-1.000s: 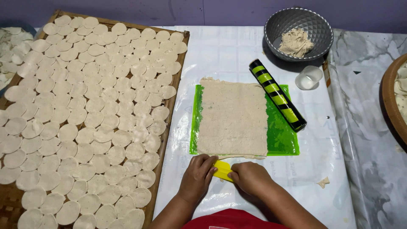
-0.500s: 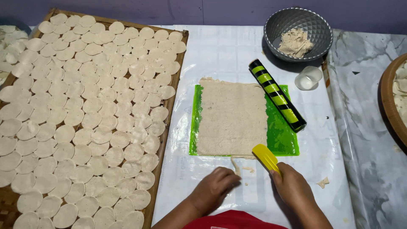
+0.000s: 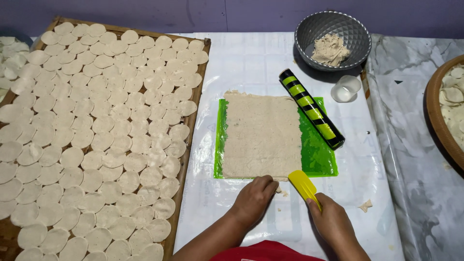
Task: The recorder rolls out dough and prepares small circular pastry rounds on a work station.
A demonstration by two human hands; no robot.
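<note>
A flat rectangular sheet of pale dough (image 3: 262, 134) lies on a green plastic mat (image 3: 319, 154) in the middle of the white table cover. My right hand (image 3: 333, 223) grips a yellow plastic scraper (image 3: 302, 186), whose blade points up toward the mat's near right edge. My left hand (image 3: 253, 199) rests with curled fingers at the dough sheet's near edge, touching small dough scraps there. A black and yellow-green striped rolling pin (image 3: 311, 108) lies slanted across the mat's far right corner.
A wooden tray (image 3: 186, 159) on the left holds several rows of round dough discs. A grey metal bowl (image 3: 333, 30) with leftover dough stands at the back, a small clear cup (image 3: 346, 88) beside it. A woven basket (image 3: 437, 116) with discs sits at the right edge.
My right hand pulled the yellow scraper from the dough's near edge out to the right. My left hand moved back up to the dough's near edge.
</note>
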